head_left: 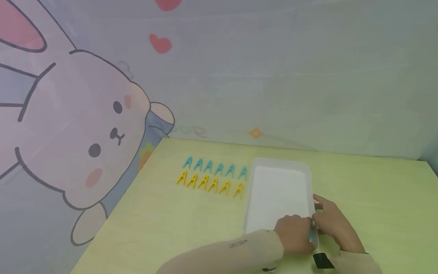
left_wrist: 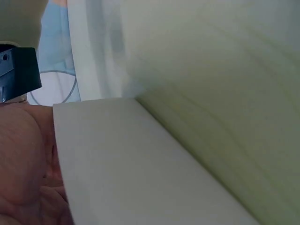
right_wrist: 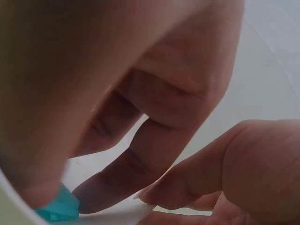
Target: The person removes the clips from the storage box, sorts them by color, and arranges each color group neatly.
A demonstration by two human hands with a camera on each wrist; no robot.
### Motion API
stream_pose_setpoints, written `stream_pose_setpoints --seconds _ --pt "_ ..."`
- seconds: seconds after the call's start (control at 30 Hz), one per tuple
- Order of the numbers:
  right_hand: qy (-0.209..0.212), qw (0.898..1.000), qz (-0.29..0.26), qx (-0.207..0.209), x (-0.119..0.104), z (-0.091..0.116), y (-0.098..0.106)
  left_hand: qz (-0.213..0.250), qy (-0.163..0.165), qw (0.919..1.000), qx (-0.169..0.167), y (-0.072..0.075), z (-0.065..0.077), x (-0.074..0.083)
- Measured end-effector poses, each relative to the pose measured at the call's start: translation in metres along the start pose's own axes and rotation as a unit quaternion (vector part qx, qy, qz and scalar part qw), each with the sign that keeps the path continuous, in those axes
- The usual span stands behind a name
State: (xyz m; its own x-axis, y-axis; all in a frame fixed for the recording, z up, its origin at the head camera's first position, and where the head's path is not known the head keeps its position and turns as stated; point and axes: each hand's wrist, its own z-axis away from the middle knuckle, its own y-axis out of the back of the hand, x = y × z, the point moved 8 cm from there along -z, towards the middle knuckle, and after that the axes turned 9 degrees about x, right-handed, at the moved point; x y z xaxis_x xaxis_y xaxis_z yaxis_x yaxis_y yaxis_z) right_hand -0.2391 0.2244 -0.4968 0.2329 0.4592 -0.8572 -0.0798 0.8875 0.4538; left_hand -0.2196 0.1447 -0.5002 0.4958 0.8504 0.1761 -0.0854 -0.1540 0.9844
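Near the front right corner of the white tray, my left hand reaches over the rim from the inside. Between its thumb and fingers is a teal clothespin, mostly hidden; a small strip of it shows in the head view. My right hand is at the tray's right edge, its fingers outside the wall. In the right wrist view the right thumb lies on the rim, with another finger below it. The left wrist view shows the tray's outer wall close up, with part of a hand beside it.
Left of the tray lies a row of several blue clothespins. A row of several yellow clothespins lies in front of it. The pale green table meets a rabbit-patterned cloth at the back.
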Motion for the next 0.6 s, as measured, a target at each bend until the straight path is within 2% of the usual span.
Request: stream_pose_setpoints --seconds 0.17,0.3,0.43,0.6 --pt "0.001 1.000 -0.009 -0.004 0.001 0.000 -0.001 0.015 0.003 0.9998 -0.012 0.004 -0.001 -0.007" --pt "0.002 1.000 0.002 -0.004 0.001 -0.001 -0.001 0.049 0.008 0.9987 -0.010 0.027 0.000 -0.020" --pt "-0.005 1.000 0.019 -0.002 0.001 -0.001 -0.001 0.098 0.012 0.9944 0.036 0.059 0.001 -0.040" --pt "-0.008 1.000 0.023 -0.005 0.003 -0.002 -0.001 0.163 0.042 0.9800 0.106 0.093 0.007 -0.081"
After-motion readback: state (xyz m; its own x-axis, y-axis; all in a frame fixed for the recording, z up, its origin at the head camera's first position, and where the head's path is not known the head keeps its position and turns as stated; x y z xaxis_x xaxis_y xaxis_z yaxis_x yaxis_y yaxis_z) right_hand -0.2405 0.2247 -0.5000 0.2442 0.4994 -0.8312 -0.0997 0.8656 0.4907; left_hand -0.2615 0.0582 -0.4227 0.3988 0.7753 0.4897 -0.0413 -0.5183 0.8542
